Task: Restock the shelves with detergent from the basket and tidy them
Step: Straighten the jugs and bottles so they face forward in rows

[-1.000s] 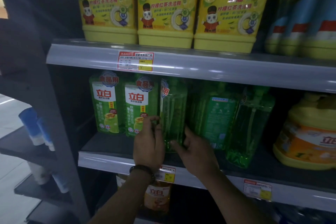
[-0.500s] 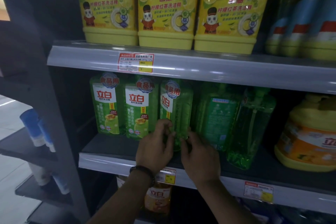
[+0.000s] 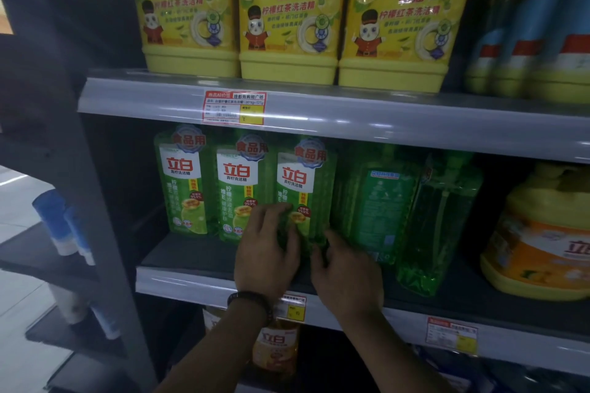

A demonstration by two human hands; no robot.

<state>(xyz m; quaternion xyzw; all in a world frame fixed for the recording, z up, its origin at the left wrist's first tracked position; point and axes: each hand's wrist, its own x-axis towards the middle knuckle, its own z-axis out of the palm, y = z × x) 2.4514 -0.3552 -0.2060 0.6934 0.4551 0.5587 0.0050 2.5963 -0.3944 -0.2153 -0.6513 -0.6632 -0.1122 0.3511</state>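
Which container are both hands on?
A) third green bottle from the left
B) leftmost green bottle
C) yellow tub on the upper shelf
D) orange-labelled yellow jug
A: the left hand and right hand both hold the lower part of the third green bottle.

Red price tag (image 3: 234, 106), blue-capped tubes (image 3: 52, 220); pale floor (image 3: 19, 198)
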